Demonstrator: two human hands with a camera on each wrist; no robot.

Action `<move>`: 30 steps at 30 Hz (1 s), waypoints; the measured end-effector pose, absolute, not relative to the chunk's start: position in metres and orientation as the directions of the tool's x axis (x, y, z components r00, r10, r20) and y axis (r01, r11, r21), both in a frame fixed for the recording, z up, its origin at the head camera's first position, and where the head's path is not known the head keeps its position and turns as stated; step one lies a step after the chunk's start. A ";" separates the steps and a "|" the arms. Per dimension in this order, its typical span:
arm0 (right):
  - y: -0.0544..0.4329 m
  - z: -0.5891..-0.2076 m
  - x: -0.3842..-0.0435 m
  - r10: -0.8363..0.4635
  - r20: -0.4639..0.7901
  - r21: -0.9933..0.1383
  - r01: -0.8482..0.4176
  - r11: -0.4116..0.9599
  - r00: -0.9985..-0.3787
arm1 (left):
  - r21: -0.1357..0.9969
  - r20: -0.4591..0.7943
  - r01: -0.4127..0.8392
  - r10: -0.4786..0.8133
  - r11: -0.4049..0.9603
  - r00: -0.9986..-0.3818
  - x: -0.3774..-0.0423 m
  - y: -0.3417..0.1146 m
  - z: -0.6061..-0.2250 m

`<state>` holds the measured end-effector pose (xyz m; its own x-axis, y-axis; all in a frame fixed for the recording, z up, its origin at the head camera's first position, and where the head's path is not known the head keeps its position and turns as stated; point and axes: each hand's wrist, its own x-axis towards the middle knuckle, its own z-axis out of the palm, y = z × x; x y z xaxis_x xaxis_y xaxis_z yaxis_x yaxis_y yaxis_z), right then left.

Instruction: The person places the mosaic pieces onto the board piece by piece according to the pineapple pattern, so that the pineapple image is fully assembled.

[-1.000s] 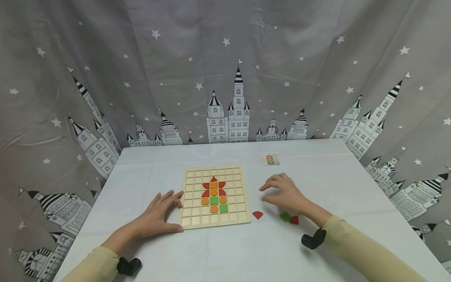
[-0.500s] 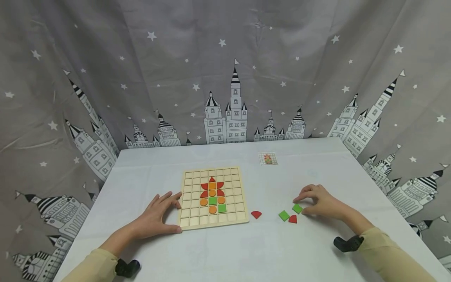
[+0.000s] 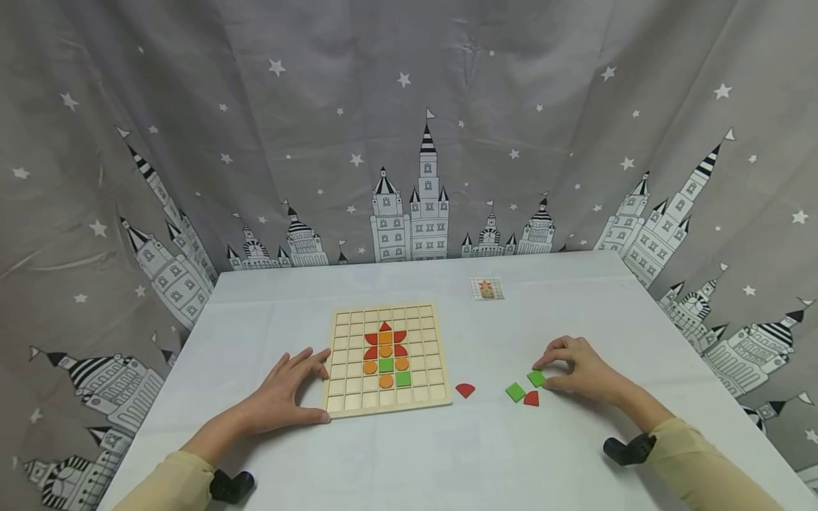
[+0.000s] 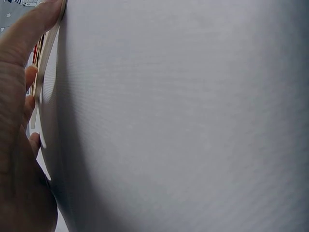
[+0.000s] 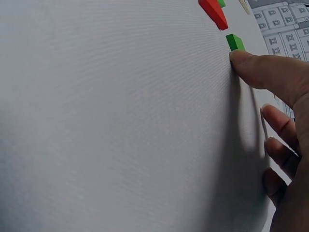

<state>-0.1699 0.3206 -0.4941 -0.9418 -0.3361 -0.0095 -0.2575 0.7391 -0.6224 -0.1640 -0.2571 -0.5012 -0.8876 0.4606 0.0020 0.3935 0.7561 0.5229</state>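
A square wooden grid board (image 3: 339,394) lies flat on the white table, with orange, red and green tiles forming a figure in its middle. Along its left edge rests my left hand (image 3: 281,394), fingers spread and the thumb at the near corner. The left wrist view shows that thumb (image 4: 29,29) right at the board's side. To the right of the board, my right hand (image 3: 584,372) pinches a green square tile (image 3: 535,379) at the table. In the right wrist view, the thumb (image 5: 251,67) touches the end of the green tile (image 5: 235,42).
Close to the held tile lie another green square tile (image 3: 515,392) and a red quarter-circle tile (image 3: 532,399). A second red quarter-circle (image 3: 465,390) sits by the board's near right corner. A pattern card (image 3: 487,288) lies farther back. Behind the table hangs a grey castle-print curtain (image 3: 287,106).
My right hand has moved right and down from beside the board to the loose tiles, then shifted one green square tile slightly left. My left hand has stayed at the board's edge.
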 end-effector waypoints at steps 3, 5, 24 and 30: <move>0.321 -0.496 -0.169 -0.326 0.001 -0.619 -0.256 0.742 -0.945 | 0.522 0.003 0.396 0.462 0.755 -0.887 -0.164 -0.257 -0.501; 0.321 -0.497 -0.168 -0.329 0.021 -0.613 -0.272 0.742 -0.944 | 0.522 0.007 0.398 0.464 0.754 -0.886 -0.164 -0.257 -0.502; 0.251 -0.489 -0.186 -0.381 0.172 -0.537 -0.410 0.737 -0.909 | 0.517 -0.001 0.392 0.459 0.761 -0.889 -0.165 -0.259 -0.503; 0.171 -0.478 -0.193 -0.507 0.276 -0.511 -0.572 0.642 -0.816 | 0.523 -0.013 0.383 0.457 0.761 -0.889 -0.165 -0.258 -0.501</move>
